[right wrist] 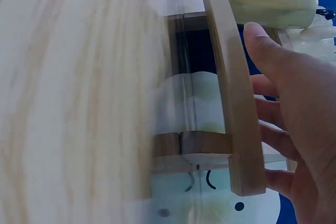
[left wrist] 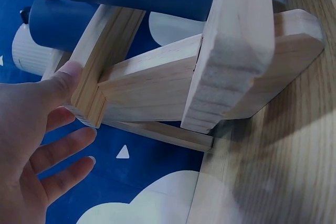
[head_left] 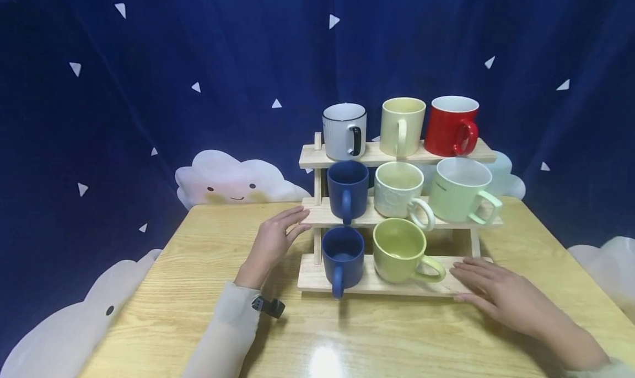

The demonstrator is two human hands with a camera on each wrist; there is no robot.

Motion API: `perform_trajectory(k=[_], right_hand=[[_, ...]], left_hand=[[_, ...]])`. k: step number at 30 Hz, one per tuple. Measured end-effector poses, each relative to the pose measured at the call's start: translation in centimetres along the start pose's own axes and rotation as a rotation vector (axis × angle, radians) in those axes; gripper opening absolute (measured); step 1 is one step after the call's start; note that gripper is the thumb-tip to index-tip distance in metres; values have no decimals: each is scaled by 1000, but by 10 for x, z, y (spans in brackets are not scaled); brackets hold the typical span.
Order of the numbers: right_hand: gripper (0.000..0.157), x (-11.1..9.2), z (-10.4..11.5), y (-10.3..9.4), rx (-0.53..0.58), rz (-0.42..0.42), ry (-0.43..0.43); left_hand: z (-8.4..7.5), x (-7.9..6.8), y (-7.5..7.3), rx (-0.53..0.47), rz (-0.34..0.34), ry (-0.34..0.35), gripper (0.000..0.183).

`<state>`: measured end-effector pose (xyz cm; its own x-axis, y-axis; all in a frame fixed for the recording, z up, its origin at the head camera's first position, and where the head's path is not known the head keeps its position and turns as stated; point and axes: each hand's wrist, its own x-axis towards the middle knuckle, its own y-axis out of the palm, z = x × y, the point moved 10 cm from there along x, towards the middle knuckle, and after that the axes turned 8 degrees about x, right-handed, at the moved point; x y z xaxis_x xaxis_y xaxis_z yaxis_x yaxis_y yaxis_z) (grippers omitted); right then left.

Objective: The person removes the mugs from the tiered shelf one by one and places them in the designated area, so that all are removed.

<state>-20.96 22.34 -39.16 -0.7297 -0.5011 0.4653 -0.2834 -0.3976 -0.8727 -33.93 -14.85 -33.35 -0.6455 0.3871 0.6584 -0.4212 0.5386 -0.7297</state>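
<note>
A three-tier wooden rack [head_left: 311,279] stands on the table, bearing several mugs. My left hand [head_left: 272,240] is at the left end of its middle shelf; in the left wrist view the thumb [left wrist: 71,72] touches the board and the other fingers are spread loosely. My right hand [head_left: 511,295] lies at the right end of the bottom shelf, fingers nearly straight, touching the board. Nearest that hand is a yellow-green mug [head_left: 397,257], with a blue mug [head_left: 343,257] to its left. The middle shelf carries another blue mug [head_left: 347,188], a white embossed mug [head_left: 394,193] and a pale green mug [head_left: 453,193].
On the top shelf stand a white mug [head_left: 339,133] with black rim and handle, a pale yellow mug [head_left: 414,127] and a red mug [head_left: 441,130]. A dark blue curtain [head_left: 248,47] with white triangles and clouds hangs behind the wooden table [head_left: 198,268].
</note>
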Motion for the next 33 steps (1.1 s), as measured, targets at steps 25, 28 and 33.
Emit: perform_trajectory(k=[25,28,33], right_hand=[[55,3,3,6,-32,-30,-32],[54,4,2,7,-23,-20,-10],[52,5,-1,5,-10,-3,51]], left_hand=[[0,-2,-2,8,22,-16,37],[-1,-1,-2,28,46,0,37],[-4,10,-5,84,104,33,33]])
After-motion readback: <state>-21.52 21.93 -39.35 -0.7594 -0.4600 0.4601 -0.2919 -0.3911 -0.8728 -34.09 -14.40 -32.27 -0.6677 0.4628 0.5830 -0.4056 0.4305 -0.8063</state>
